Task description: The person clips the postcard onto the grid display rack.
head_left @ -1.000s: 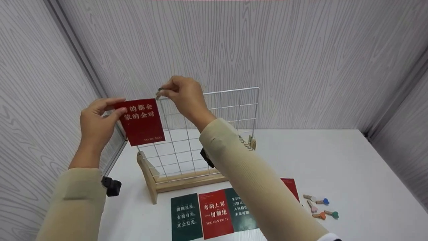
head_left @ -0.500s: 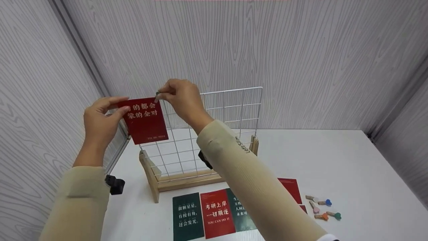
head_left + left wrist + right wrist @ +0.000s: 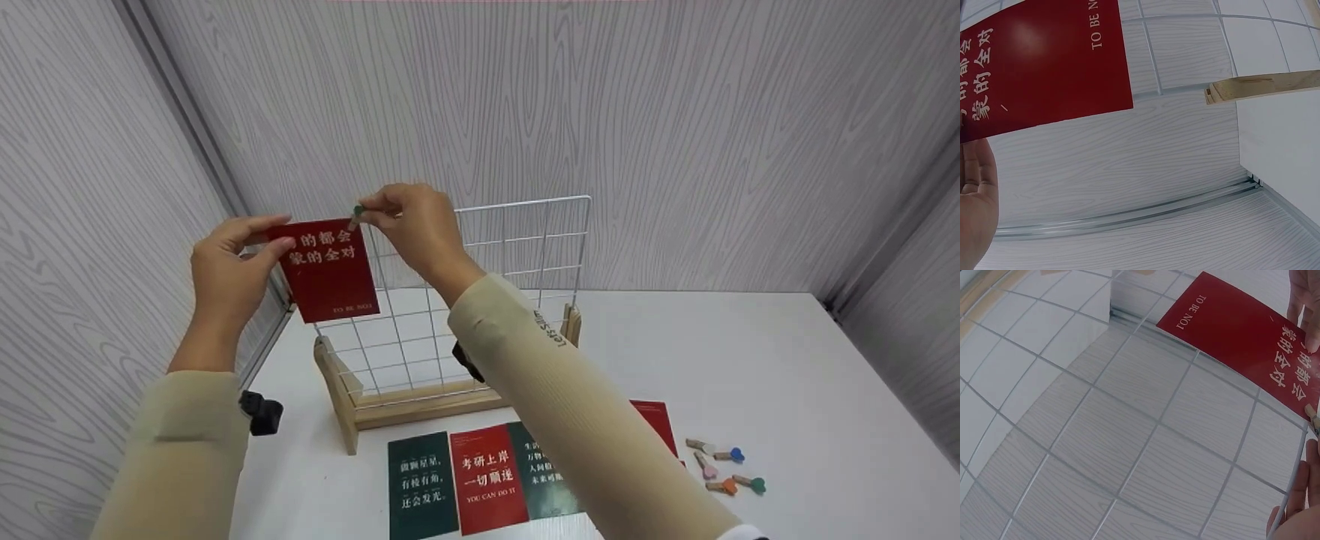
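A red card point(image 3: 334, 281) with white lettering hangs against the upper left corner of a white wire grid point(image 3: 480, 277). My left hand point(image 3: 231, 262) pinches the card's upper left edge between thumb and fingers. At the card's upper right corner, my right hand point(image 3: 420, 221) pinches a small wooden clothespin point(image 3: 355, 217) with a green top. The clothespin's tip overlaps the card in the head view. In the right wrist view, the clothespin point(image 3: 1311, 413) sits at the card's corner by the grid's top wire, with fingers of the right hand point(image 3: 1300, 500) behind that wire.
The grid stands in a wooden base point(image 3: 427, 409) on a white table point(image 3: 720, 352). In front lie a green card point(image 3: 422, 484), a red card point(image 3: 489, 480) and more cards partly under the right sleeve point(image 3: 570, 412). Several heart-topped clothespins point(image 3: 724, 486) lie at the right.
The right hand has lowered the clothespin from just above the grid's top edge onto the red card's upper right corner. The left hand keeps its pinch on the card.
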